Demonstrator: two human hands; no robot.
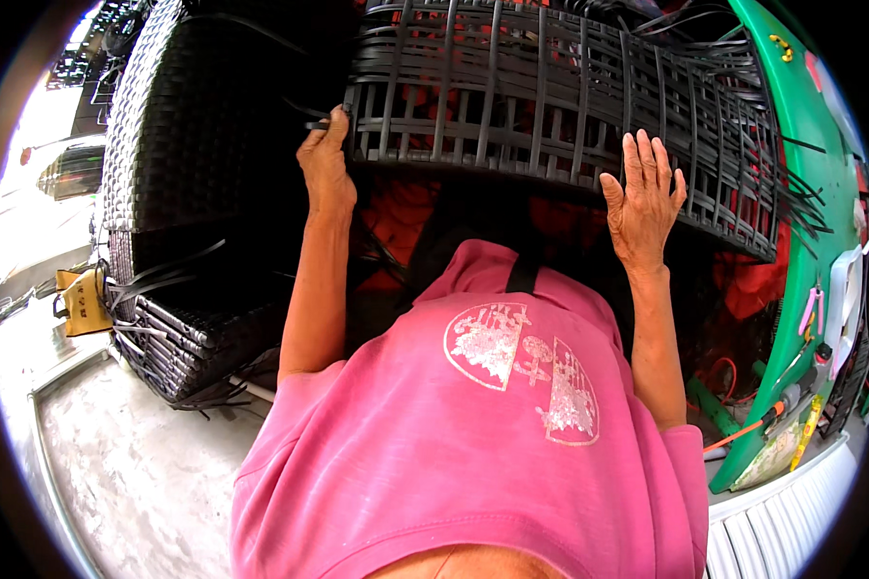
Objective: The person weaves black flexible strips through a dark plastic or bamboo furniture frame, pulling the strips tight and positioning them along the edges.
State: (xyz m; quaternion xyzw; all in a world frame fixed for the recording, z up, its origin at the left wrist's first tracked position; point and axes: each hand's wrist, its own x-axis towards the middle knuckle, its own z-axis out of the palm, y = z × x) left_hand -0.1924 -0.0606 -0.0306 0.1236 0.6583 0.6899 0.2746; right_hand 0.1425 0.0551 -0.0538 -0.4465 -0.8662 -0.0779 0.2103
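Observation:
A half-woven black wicker frame (512, 87) spans the top of the view, with flat strips crossing in a loose open grid. At its left edge, my left hand (328, 169) is pinched closed on a dark strip (317, 125), whose short end sticks out beside the fingers. The rest of that strip is hard to make out against the dark background. My right hand (644, 203) lies with fingers stretched out against the lower right part of the grid, holding nothing. Loose strip ends (806, 203) fan out from the frame's right end.
Finished black wicker pieces (164, 125) are stacked at the left, with loose strips trailing. Beyond them is a yellow-brown bag (85, 301) on the pale floor (145, 454). A green board (792, 289) with hanging tools stands at the right, above a white ribbed surface (782, 521).

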